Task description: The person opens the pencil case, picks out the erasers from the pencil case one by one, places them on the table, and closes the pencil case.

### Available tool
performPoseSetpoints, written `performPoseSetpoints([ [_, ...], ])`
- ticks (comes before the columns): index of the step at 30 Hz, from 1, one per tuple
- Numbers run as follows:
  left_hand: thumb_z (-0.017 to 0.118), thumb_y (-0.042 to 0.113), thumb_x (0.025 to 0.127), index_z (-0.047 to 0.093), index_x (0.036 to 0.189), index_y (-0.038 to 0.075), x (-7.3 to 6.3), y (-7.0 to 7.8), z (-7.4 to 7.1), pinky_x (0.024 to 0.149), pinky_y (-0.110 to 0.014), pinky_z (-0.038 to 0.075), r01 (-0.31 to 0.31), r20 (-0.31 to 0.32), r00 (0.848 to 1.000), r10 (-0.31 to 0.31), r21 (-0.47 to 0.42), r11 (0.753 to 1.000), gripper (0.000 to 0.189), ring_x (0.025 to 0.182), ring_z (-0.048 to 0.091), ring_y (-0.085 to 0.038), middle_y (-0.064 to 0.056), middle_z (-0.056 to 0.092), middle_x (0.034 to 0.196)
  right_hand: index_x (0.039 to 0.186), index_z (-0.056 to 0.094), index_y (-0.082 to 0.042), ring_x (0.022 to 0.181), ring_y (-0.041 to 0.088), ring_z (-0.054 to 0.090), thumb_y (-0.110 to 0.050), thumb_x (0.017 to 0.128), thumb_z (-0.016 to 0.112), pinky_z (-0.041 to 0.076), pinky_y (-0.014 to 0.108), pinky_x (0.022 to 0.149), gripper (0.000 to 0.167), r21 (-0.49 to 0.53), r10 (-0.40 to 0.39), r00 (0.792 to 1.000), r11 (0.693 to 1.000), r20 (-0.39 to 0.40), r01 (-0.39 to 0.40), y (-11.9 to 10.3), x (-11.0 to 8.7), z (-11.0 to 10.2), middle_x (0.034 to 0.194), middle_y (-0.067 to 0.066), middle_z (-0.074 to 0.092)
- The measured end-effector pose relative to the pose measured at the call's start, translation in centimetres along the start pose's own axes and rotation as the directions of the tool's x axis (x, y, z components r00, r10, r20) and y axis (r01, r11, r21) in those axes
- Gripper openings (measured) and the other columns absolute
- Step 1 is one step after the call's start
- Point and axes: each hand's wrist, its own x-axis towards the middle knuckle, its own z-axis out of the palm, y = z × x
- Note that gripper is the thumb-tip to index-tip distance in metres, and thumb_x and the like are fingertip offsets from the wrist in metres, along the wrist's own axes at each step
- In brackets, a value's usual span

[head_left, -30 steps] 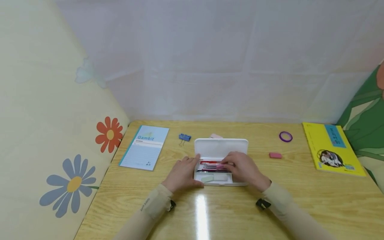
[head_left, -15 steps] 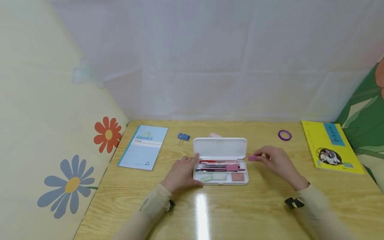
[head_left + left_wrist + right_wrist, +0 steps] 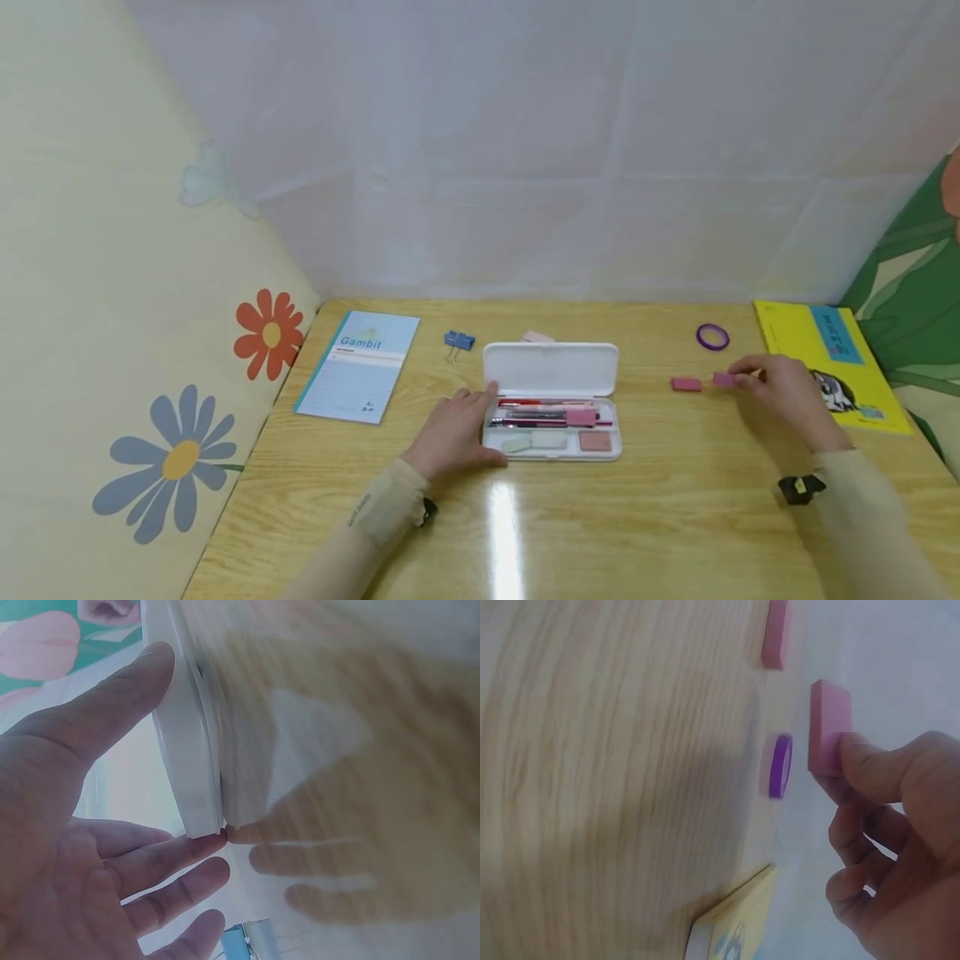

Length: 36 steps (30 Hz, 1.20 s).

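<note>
- Pinching a pink eraser (image 3: pixel 829 716) by one end, the right hand (image 3: pixel 783 396) has it gripped between thumb and fingers; the other fingers curl loosely.
- That eraser is raised off the table (image 3: pixel 600 525), just beside a second eraser (image 3: pixel 686 384), also pink, lying on the wood.
- Behind these two lies a purple ring (image 3: pixel 712 337); in the head view the right hand covers part of a yellow book (image 3: pixel 855 375).
- The left hand (image 3: pixel 453 433) is spread at the left end of a white pencil case (image 3: pixel 551 369), its fingers nearly straight, its thumb resting against the front side and a finger touching the corner by the hinge.
- The case sits on the table with its lid raised.
- Its back compartment carries pens (image 3: pixel 521 415) with a pink block (image 3: pixel 580 418) across them; its front compartment has a pale green piece (image 3: pixel 516 446), a white piece (image 3: pixel 549 440) and a reddish block (image 3: pixel 596 441).
- Left of the lid lies a blue binder clip (image 3: pixel 459 340), and farther left a light blue notebook (image 3: pixel 358 367).
</note>
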Motion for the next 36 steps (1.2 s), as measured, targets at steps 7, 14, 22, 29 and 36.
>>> performPoseSetpoints([
  [7,0.091,0.054,0.066,0.038,0.155,0.004,-0.1,0.1,-0.2,0.098,-0.051,0.049,-0.002,0.011,1.0,0.002,0.008,1.0,0.115,0.119,0.058,-0.034,-0.018,0.062,0.141,0.106,0.075,0.003,0.083,0.026,0.061,-0.01,0.097,0.067,0.051,0.037,0.072,0.018,0.019,0.083,0.988,0.996,0.129,-0.086,1.7,0.3,-0.1,0.101,0.022,0.074],
  [14,0.09,0.055,0.067,0.037,0.156,0.004,-0.1,0.1,-0.2,0.098,-0.051,0.049,0.002,0.016,1.0,-0.003,0.016,1.0,0.115,0.119,0.058,-0.034,-0.017,0.062,0.141,0.102,0.076,0.002,0.083,0.028,0.063,-0.009,0.096,0.068,0.051,0.04,0.072,0.015,0.018,0.069,0.989,0.997,0.134,-0.072,2.6,0.6,0.6,0.098,0.022,0.075],
  [22,0.09,0.055,0.066,0.038,0.156,0.004,-0.2,0.1,-0.1,0.102,-0.054,0.047,0.006,0.007,1.0,-0.006,0.005,1.0,0.116,0.125,0.056,-0.038,-0.017,0.062,0.141,0.102,0.076,0.005,0.085,0.034,0.066,-0.009,0.096,0.067,0.054,0.053,0.075,0.017,0.003,0.06,0.991,0.998,0.118,-0.06,2.8,0.7,1.2,0.099,0.025,0.075],
  [29,0.091,0.054,0.066,0.038,0.155,0.004,-0.2,0.1,-0.1,0.101,-0.054,0.048,0.006,0.004,1.0,-0.006,-0.004,1.0,0.115,0.124,0.057,-0.038,-0.018,0.062,0.141,0.107,0.073,0.006,0.081,0.03,0.065,-0.013,0.097,0.067,0.054,0.047,0.071,0.022,0.0,0.086,0.991,0.996,0.104,-0.087,2.0,0.7,1.2,0.098,0.024,0.074],
  [36,0.091,0.054,0.066,0.038,0.155,0.004,-0.1,0.0,-0.1,0.101,-0.053,0.048,0.004,-0.001,1.0,-0.004,-0.003,1.0,0.115,0.122,0.057,-0.036,-0.017,0.063,0.14,0.112,0.071,0.007,0.073,0.021,0.061,-0.013,0.096,0.068,0.048,0.028,0.061,0.026,0.049,0.029,0.999,0.998,-0.037,-0.027,-0.9,0.5,1.8,0.094,0.02,0.074],
])
